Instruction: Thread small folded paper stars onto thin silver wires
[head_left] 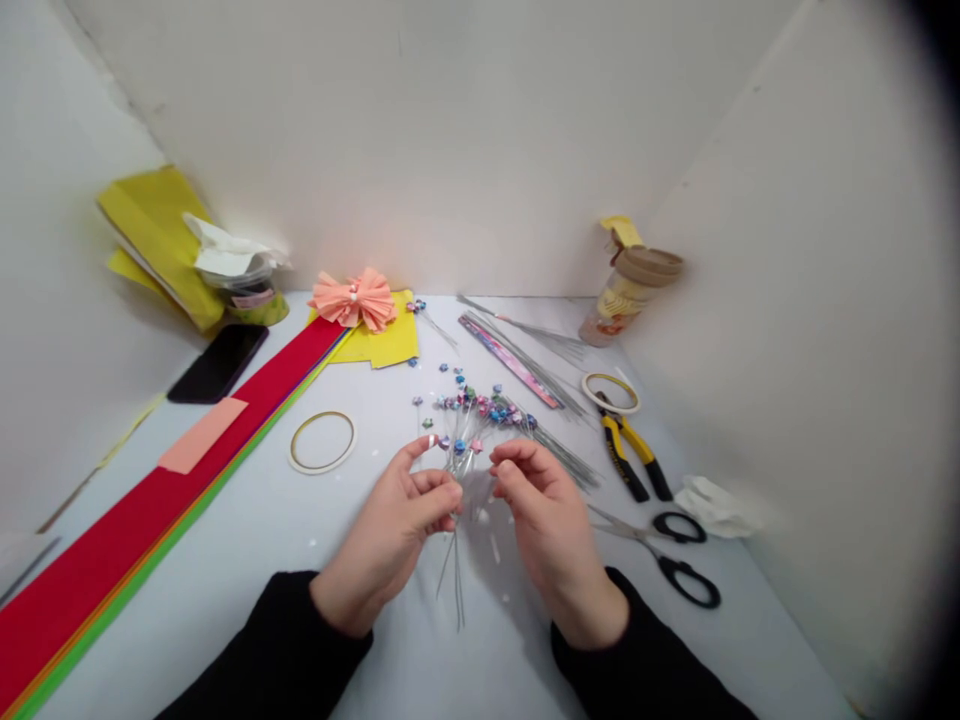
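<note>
- The black sleeves [277, 650] are entering from the bottom edge, and both bare hands are working just above the counter [247, 560].
- The left hand [390, 540] is clamping its grip on a bundle of thin wire stems [459, 470], which are tipped with tiny coloured paper blooms. The bundle is standing between the hands, with its heads fanning upward and its wire ends hanging below.
- The right hand [559, 535] is bringing its fingers together right beside the bundle. I cannot tell whether its grip is pinching a single stem.
- Holding the stems low, below the heads, seems the sounder way of working, since it is sparing the small blooms from crushing.
- Keeping the fingertips gentle also looks wise, because thin wires are likely bending under a hard pinch.
- A spray of loose wires [525, 350] and a ribbon-like pink strip [510, 360] are lying beyond the hands, with tiny blooms scattered nearby.
- Yellow-handled pliers [626, 450] and black-handled scissors [660, 545] are resting to the right, near a roll of tape [611, 392].
- A second tape roll [322, 442] is lying to the left, beside a long stack of coloured paper [172, 500].
- A peach paper rosette [352, 302] is sitting on yellow paper [382, 335] toward the far wall.
</note>
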